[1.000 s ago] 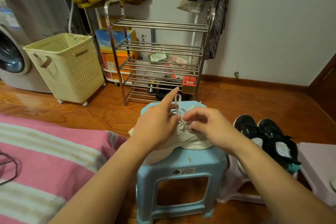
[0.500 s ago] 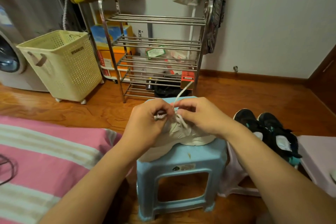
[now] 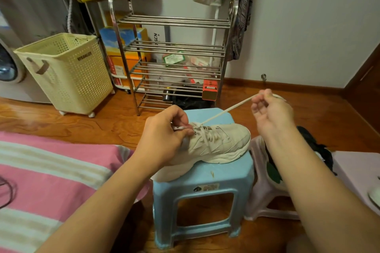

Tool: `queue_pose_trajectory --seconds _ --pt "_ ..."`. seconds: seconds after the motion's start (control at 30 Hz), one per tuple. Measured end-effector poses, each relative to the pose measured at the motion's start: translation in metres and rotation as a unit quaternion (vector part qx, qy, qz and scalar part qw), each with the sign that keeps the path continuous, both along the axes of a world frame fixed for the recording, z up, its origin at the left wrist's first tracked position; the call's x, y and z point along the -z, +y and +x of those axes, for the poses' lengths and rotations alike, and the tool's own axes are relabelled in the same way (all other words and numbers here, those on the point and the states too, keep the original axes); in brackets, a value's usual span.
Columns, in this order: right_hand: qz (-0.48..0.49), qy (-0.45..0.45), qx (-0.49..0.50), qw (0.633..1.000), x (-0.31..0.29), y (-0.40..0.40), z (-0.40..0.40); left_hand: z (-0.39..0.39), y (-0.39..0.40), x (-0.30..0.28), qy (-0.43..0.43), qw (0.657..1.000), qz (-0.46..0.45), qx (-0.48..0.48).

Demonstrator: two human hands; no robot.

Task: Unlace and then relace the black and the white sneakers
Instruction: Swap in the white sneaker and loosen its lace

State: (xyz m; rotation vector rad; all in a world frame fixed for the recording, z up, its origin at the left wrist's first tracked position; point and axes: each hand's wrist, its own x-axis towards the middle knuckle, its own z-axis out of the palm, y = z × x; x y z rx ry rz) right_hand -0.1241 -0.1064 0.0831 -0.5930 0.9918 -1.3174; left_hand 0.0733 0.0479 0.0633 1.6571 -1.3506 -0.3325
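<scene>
A blue stool (image 3: 226,172) on the wooden floor (image 3: 102,125) carries the white sneaker (image 3: 222,144).

The left hand (image 3: 164,139) covers the heel and collar of the white sneaker (image 3: 216,141) at the centre of the frame, and its fingers (image 3: 185,129) hide where the lace end goes. At right, the right forearm (image 3: 304,170) hides most of the black sneakers (image 3: 316,148). The washing machine (image 3: 10,68) is cut off by the left edge.

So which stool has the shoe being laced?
The blue stool, under the white sneaker; both hands hold its lace. The pink stool to its right holds the black sneakers.
</scene>
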Motion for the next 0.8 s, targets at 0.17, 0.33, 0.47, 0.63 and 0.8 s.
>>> queue_pose_trajectory --seconds 0.17,0.33,0.47,0.63,0.8 --pt "0.016 -0.084 0.052 0.995 0.014 -0.010 -0.001 0.000 -0.001 -0.004 0.014 0.999 0.033 -0.004" --pt "0.020 -0.037 -0.031 0.999 0.024 -0.012 -0.003 0.001 0.004 -0.007 0.057 0.997 0.044 0.008" --pt "-0.095 0.305 -0.224 0.921 0.018 0.028 0.036 0.001 -0.001 -0.007 0.074 0.996 0.034 -0.026" --pt "-0.275 0.518 -0.294 0.755 0.024 0.061 0.045 0.005 0.003 -0.004 0.097 0.995 0.006 -0.014" --pt "-0.253 0.443 -0.328 0.795 0.025 0.062 0.044 0.005 0.006 -0.006 0.108 0.993 -0.010 0.038"
